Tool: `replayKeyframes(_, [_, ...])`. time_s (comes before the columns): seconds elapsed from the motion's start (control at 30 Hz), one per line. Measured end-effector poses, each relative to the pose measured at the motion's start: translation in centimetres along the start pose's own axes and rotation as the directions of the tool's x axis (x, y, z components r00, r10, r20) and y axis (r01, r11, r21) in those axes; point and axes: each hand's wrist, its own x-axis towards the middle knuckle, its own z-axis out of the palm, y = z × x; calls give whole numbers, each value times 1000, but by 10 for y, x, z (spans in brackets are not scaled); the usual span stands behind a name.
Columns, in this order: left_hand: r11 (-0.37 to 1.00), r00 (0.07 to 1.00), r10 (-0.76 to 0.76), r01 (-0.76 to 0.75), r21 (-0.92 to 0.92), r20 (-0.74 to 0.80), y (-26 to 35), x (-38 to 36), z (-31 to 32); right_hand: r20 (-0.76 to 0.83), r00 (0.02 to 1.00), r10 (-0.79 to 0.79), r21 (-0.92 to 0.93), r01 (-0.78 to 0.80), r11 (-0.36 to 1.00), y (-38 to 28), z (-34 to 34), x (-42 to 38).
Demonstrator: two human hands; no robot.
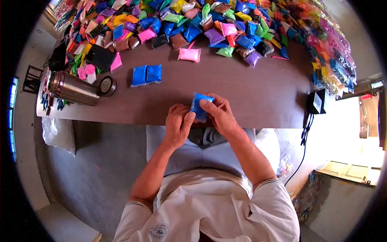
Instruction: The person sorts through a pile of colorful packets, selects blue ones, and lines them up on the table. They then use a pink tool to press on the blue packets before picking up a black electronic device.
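A blue packet (200, 107) is gripped between both hands, left hand (178, 126) and right hand (219, 115), fingers closed on it, at the near edge of the worktop (242, 88). Two blue packets (146, 75) are laid side by side toward the middle; a steel flask (72, 88) is laid near the left edge.

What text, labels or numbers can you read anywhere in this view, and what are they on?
No text can be read.
Round emblem on the shirt: lettering too small and blurred.
White label on the black adapter at the table edge: print too small.
Blue packet held by the left hand and right hand: no print visible.
Steel flask: no marking visible.
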Motion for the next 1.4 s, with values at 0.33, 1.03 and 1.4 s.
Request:
replayKeyframes(0.33, [999,997,-20,18,-28,-69,-5,-4,6,53,992,-118,-171,125,977,8,-2,-2])
replayKeyframes(1.03, [998,999,-33,31,56,19,0,-2,1,0,999,-46,4,46,999,7,1,-2])
replayKeyframes(1.4, [941,969,-245,236,-241,-8,-11,-9,8,273,952,140,337,-231,913,8,-23,6])
